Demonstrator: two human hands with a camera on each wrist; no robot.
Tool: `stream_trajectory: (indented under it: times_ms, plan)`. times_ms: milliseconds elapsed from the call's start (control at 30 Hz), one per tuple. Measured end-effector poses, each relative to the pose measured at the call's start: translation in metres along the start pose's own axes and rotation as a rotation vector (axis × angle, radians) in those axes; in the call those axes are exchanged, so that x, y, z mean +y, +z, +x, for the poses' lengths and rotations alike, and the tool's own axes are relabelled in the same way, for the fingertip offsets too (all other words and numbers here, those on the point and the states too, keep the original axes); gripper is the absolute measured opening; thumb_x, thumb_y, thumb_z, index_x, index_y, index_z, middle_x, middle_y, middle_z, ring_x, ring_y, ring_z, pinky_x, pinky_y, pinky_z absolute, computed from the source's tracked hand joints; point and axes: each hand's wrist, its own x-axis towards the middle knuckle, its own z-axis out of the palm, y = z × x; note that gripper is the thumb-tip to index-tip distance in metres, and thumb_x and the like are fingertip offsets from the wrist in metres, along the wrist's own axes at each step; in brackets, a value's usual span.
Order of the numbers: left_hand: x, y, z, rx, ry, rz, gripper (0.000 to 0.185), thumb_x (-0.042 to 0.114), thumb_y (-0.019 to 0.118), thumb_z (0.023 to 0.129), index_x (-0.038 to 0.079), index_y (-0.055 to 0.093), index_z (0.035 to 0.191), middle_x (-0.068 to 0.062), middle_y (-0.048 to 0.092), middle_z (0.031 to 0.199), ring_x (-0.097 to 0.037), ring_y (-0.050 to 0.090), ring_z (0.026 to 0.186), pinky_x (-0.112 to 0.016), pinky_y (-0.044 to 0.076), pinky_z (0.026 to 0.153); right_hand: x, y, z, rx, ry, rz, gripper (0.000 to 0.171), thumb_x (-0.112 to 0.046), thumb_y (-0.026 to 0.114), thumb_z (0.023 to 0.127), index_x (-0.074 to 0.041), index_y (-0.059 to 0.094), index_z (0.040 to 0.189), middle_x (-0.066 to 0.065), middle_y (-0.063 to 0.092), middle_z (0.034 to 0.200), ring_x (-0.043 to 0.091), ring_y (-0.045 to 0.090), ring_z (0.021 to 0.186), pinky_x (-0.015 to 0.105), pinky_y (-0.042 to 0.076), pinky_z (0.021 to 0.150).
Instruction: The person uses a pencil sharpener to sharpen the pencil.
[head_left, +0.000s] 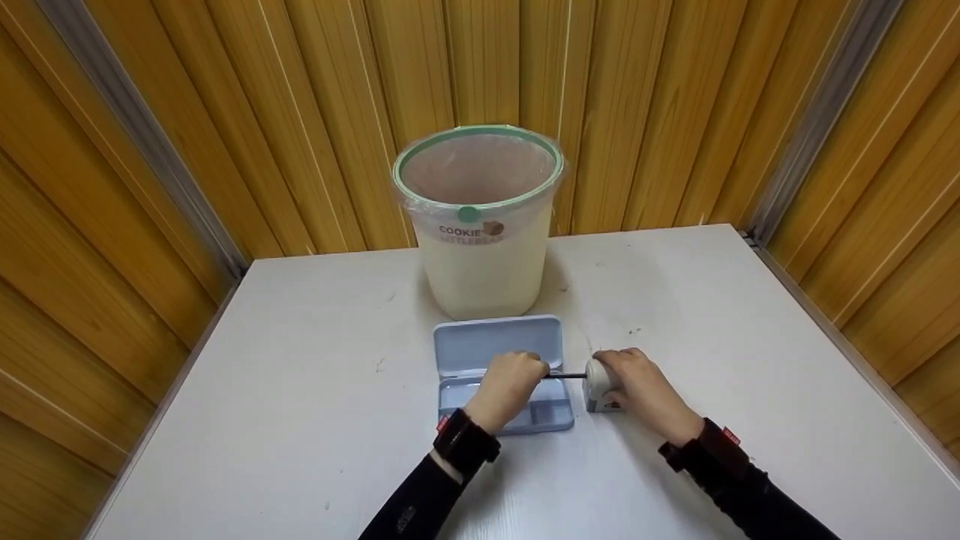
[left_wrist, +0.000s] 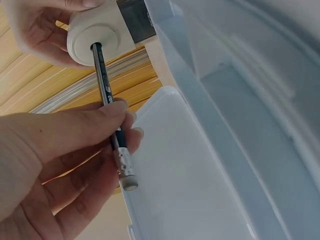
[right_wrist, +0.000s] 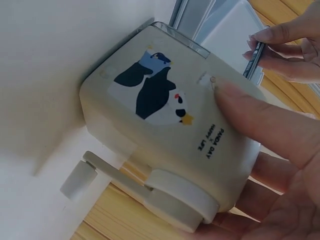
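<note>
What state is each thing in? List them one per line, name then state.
pencil: tip inserted in the sharpener, pinched by the left hand.
sharpener: standing on the table, steadied by the right hand, crank untouched.
pencil case: open, lid laid back flat.
bin: upright, lined with a clear bag.

Your white table (head_left: 300,420) carries the bin (head_left: 480,255), the open pencil case (head_left: 480,352) and the sharpener (head_left: 598,386).
</note>
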Motion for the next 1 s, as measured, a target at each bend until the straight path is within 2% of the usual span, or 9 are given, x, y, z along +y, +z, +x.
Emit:
stream_trajectory:
  times_ms: [233, 367, 500, 600, 733, 833, 933, 1000]
  plan:
    - [0.012, 0.006, 0.002, 0.048, 0.032, 0.090, 0.007, 0.017, 0.068, 0.082, 0.020, 0.074, 0.081, 0.006, 0.070, 0.076, -0.011, 0.066, 0.067, -0.024, 0.052, 0.051, -0.002, 0.003, 0.002, -0.021, 0.003, 0.003, 0.055, 0.014, 0.082, 0.061, 0.006, 0.064, 0.113, 0.018, 0.071, 0.108, 0.038, 0.063, 0.101, 0.049, 0.053, 0.089]
    - [0.014, 0.008, 0.003, 0.063, 0.020, 0.106, 0.007, 0.015, 0.070, 0.081, 0.021, 0.075, 0.082, 0.006, 0.070, 0.076, -0.011, 0.067, 0.069, -0.025, 0.054, 0.053, -0.003, 0.003, 0.002, -0.036, 0.018, -0.012, 0.056, 0.013, 0.082, 0.061, 0.007, 0.064, 0.114, 0.020, 0.071, 0.110, 0.039, 0.063, 0.103, 0.049, 0.053, 0.090]
    - [0.015, 0.007, 0.004, 0.038, -0.010, 0.058, 0.009, 0.014, 0.070, 0.082, 0.020, 0.076, 0.084, 0.005, 0.070, 0.076, -0.011, 0.067, 0.069, -0.025, 0.054, 0.053, -0.003, 0.001, 0.002, -0.051, 0.031, -0.007, 0.055, 0.012, 0.082, 0.063, 0.007, 0.063, 0.114, 0.021, 0.070, 0.111, 0.040, 0.063, 0.103, 0.050, 0.053, 0.090]
    - [0.016, 0.004, 0.006, -0.001, -0.066, -0.031, 0.009, 0.013, 0.074, 0.081, 0.019, 0.076, 0.088, 0.004, 0.070, 0.079, -0.014, 0.068, 0.071, -0.027, 0.054, 0.054, -0.001, -0.002, 0.003, -0.068, 0.031, 0.020, 0.054, 0.011, 0.082, 0.065, 0.007, 0.063, 0.115, 0.021, 0.069, 0.112, 0.039, 0.062, 0.104, 0.051, 0.052, 0.091]
    - [0.020, -0.002, 0.011, -0.055, -0.105, -0.124, 0.038, 0.022, 0.082, 0.078, 0.013, 0.071, 0.113, 0.001, 0.072, 0.102, -0.017, 0.069, 0.093, -0.028, 0.058, 0.072, 0.004, -0.011, 0.002, -0.115, 0.024, 0.062, 0.063, 0.007, 0.083, 0.065, 0.006, 0.059, 0.124, 0.022, 0.067, 0.116, 0.041, 0.059, 0.111, 0.054, 0.050, 0.095]
    - [0.027, -0.004, 0.016, -0.057, -0.084, -0.150, 0.063, 0.031, 0.083, 0.077, 0.007, 0.061, 0.131, -0.004, 0.068, 0.122, -0.019, 0.065, 0.111, -0.029, 0.055, 0.092, 0.011, -0.018, -0.001, -0.143, 0.043, 0.068, 0.081, 0.004, 0.087, 0.062, 0.006, 0.051, 0.134, 0.026, 0.063, 0.120, 0.046, 0.055, 0.115, 0.058, 0.047, 0.097]
    - [0.037, -0.001, 0.022, -0.012, -0.045, -0.158, 0.070, 0.033, 0.084, 0.076, 0.005, 0.058, 0.135, -0.006, 0.065, 0.129, -0.019, 0.062, 0.119, -0.028, 0.050, 0.100, 0.019, -0.022, -0.005, -0.142, 0.092, 0.053, 0.093, 0.000, 0.090, 0.058, 0.009, 0.044, 0.138, 0.031, 0.061, 0.121, 0.051, 0.054, 0.114, 0.061, 0.047, 0.096]
    - [0.045, 0.002, 0.025, 0.022, -0.021, -0.151, 0.069, 0.032, 0.084, 0.076, 0.005, 0.058, 0.134, -0.006, 0.065, 0.130, -0.019, 0.062, 0.120, -0.027, 0.049, 0.102, 0.025, -0.023, -0.006, -0.133, 0.118, 0.053, 0.090, -0.002, 0.091, 0.058, 0.011, 0.046, 0.134, 0.031, 0.063, 0.117, 0.050, 0.057, 0.109, 0.061, 0.048, 0.092]
